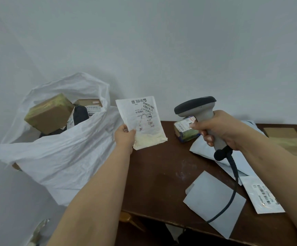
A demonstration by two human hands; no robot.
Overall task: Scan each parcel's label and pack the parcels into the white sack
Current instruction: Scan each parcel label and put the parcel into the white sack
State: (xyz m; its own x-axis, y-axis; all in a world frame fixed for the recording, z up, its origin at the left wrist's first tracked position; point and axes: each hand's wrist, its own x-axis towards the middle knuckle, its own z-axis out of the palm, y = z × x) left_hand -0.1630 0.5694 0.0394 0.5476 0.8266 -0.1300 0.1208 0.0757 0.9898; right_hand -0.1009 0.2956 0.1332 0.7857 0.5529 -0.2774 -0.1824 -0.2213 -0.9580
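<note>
My left hand point(124, 137) pinches the lower left corner of a flat white parcel point(145, 121), held upright with its printed label facing me, just right of the white sack point(64, 157). My right hand point(220, 130) grips the handle of a grey barcode scanner point(195, 106), whose dark head points left toward the parcel. The sack stands open at the left and holds a brown cardboard box point(50, 114), a second labelled box point(90, 104) and a black item point(80, 114).
On the dark wooden table point(158, 167) lie a small taped box with a label point(185, 129), a grey mailer point(215, 201), a white labelled mailer point(263, 194), another pale mailer point(204, 150) under my right hand, and a brown envelope point(289, 139) at the far right. The scanner cable point(233, 189) trails across them.
</note>
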